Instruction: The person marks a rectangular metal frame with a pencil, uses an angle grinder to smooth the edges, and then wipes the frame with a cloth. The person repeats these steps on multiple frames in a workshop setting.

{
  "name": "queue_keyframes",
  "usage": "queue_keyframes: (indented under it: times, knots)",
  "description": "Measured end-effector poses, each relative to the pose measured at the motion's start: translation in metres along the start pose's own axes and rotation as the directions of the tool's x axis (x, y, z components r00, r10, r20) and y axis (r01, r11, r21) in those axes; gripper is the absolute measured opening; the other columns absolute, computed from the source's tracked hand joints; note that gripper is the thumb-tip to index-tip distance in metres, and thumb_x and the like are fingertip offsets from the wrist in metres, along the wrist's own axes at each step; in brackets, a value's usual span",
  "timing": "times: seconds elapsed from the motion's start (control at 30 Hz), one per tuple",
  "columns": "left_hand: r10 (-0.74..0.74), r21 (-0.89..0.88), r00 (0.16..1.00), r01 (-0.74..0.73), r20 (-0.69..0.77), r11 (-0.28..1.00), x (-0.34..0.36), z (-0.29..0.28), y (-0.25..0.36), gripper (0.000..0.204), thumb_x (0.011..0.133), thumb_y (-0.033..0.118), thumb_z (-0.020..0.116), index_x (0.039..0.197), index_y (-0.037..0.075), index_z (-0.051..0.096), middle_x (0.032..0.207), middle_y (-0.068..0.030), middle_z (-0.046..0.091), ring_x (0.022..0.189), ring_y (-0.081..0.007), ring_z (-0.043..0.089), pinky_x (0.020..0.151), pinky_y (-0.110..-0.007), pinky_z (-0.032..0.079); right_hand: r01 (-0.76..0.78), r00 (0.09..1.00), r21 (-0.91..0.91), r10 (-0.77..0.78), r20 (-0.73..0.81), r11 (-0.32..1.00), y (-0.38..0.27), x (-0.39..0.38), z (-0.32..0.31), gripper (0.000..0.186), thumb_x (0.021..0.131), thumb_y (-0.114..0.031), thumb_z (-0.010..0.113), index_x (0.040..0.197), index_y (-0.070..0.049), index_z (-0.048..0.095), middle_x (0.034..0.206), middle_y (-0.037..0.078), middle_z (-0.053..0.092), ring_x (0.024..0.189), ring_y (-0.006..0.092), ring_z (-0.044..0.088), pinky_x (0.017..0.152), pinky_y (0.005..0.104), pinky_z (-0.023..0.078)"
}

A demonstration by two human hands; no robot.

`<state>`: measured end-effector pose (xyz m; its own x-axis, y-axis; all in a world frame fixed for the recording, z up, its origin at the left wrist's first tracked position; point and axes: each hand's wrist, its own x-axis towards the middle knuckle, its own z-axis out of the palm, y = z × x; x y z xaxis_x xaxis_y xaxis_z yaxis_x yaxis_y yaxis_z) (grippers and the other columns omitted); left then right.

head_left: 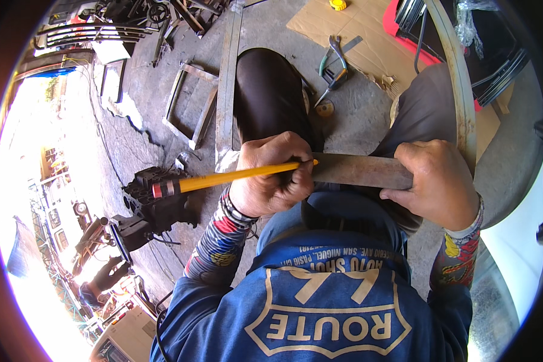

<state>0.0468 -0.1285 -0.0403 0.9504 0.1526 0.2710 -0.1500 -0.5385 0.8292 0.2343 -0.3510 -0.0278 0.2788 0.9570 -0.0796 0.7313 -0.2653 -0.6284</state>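
My left hand (273,175) is closed in a fist around a yellow pencil (223,178). The pencil's eraser end points left and its tip points right, over the left end of a flat metal bar (359,170). That bar lies crosswise above my lap, its left end hidden behind my left hand. With thumb and fingers, my right hand (437,181) grips the bar's right end. A long metal strip (228,84) stands by my left knee, and a rusty one (458,78) runs past my right knee. Whether either joins the bar, I cannot tell.
Pliers (335,60) and a screwdriver (326,93) lie on the floor between my knees, near cardboard (368,51) and a yellow tape measure (338,5). A metal frame (184,102) and a dark engine part (154,199) are at the left; a red-and-black item (416,42) is far right.
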Motion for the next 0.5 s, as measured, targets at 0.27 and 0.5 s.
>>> queue_keyframes:
  times: [0.27, 0.5]
  knots:
    - [-0.243, -0.301, 0.968, 0.214, -0.061, 0.929, -0.0031, -0.0064, -0.0001, 0.008, 0.079, 0.002, 0.063, 0.083, 0.004, 0.057, 0.076, -0.0074, 0.066, 0.063, -0.0194, 0.067, 0.06, -0.028, 0.053, -0.016, 1.0, -0.001, 0.016, 0.019, 1.0, -0.0037, 0.0021, -0.002, 0.041, 0.058, -0.018, 0.092, 0.071, -0.003, 0.057, 0.069, 0.02, 0.063, 0.07, 0.0406, 0.066, 0.063, 0.0477, 0.05]
    - [-0.039, -0.068, 0.999, 0.04, 0.017, 0.997, 0.0007, -0.0093, -0.0021, 0.01, 0.077, -0.001, 0.061, 0.084, 0.004, 0.056, 0.072, -0.0096, 0.064, 0.06, -0.0199, 0.066, 0.059, -0.028, 0.054, -0.017, 0.999, -0.002, 0.017, 0.037, 1.0, -0.0069, 0.0043, -0.0044, 0.041, 0.058, -0.018, 0.092, 0.071, -0.002, 0.056, 0.069, 0.02, 0.063, 0.07, 0.0409, 0.065, 0.063, 0.0476, 0.05]
